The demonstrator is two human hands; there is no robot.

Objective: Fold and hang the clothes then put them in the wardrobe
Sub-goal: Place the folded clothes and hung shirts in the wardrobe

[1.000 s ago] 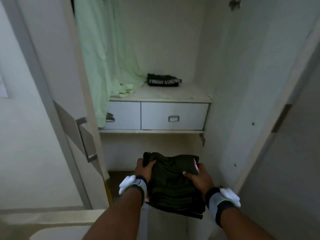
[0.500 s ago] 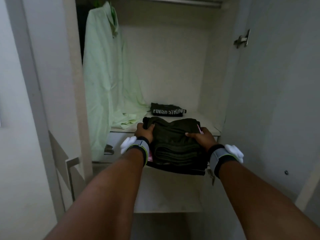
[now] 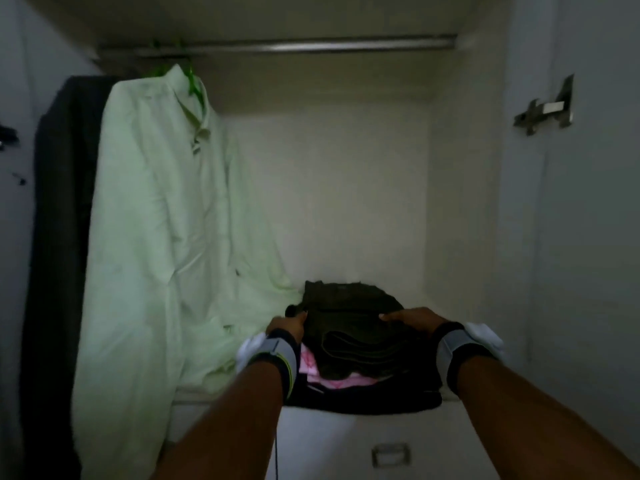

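Dark olive cloth is seen on top of the pile of folded clothes [image 3: 360, 344], with a pink layer under it and a black layer at the bottom. The pile is held inside the wardrobe [image 3: 346, 202], low on the shelf [image 3: 190, 394] above the drawer [image 3: 346, 441], and its black base is seen reaching the shelf's front edge. Whether it is fully set down cannot be told.

The left side of the pile is gripped by the left hand [image 3: 286, 323], fingers curled round the olive fold. The right side is held by the right hand [image 3: 414, 320]: one digit is laid flat across the top, and the others are hidden behind the hand's back. A grey wristband is worn on each forearm, and both arms are stretched forward.

Just left of the pile, and touching it, the tail of a pale green shirt [image 3: 156, 237] is bunched on the shelf. The shirt is hung from a green hanger [image 3: 192, 81] on the metal rail [image 3: 277, 47]. A dark garment [image 3: 59, 202] is hung behind it at the far left. A metal hinge [image 3: 543, 110] is fixed to the open door on the right.
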